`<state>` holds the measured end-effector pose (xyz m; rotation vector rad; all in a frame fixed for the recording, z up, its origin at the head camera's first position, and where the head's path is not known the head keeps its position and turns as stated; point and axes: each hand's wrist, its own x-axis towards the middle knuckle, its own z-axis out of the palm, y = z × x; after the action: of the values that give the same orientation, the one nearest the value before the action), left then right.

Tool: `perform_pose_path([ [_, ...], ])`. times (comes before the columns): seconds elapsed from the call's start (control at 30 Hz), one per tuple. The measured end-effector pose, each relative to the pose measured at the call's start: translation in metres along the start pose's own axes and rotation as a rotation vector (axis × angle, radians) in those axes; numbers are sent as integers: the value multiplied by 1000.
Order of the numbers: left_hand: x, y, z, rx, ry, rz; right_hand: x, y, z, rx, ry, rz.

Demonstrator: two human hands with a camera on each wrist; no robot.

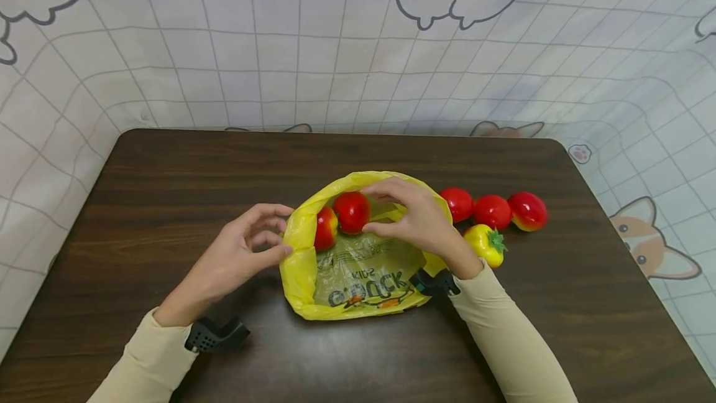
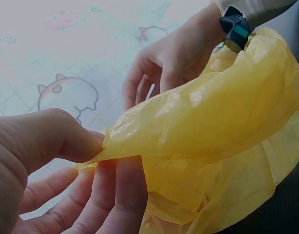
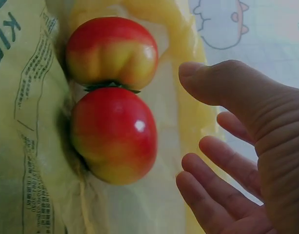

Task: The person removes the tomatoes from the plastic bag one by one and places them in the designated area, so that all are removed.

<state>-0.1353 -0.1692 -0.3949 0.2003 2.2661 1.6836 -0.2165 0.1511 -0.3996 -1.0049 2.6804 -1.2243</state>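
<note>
A yellow plastic bag (image 1: 302, 266) lies with its mouth wide and its rim rolled outward. My left hand (image 1: 240, 241) pinches the rim on the left side; in the left wrist view the thumb (image 2: 81, 144) presses the yellow film against the fingers. Inside the bag are two red-and-yellow tomatoes, one farther back (image 1: 352, 212) and one by the left wall (image 1: 325, 229). Over the bag's right part is my right hand (image 1: 416, 213), its fingers relaxed and apart. The right wrist view shows a gap between those fingertips and the nearer tomato (image 3: 115, 136).
Just right of the bag sit several red fruits (image 1: 492, 212) on the brown table (image 1: 184, 173), the rightmost (image 1: 528, 211) partly yellow. In front of them lies a yellow fruit (image 1: 485, 245) with a green leafy top. A grid-patterned cloth (image 1: 335, 55) encloses the back and sides.
</note>
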Motion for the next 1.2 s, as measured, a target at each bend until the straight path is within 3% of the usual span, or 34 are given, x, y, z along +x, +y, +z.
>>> perform_pose_path([
  [0.47,-2,1,-1,-8,-10,23,3,9,9,-77,-45,31],
  [1.2,1,0,1,-6,-15,44,3,17,20,-83,-94,82],
])
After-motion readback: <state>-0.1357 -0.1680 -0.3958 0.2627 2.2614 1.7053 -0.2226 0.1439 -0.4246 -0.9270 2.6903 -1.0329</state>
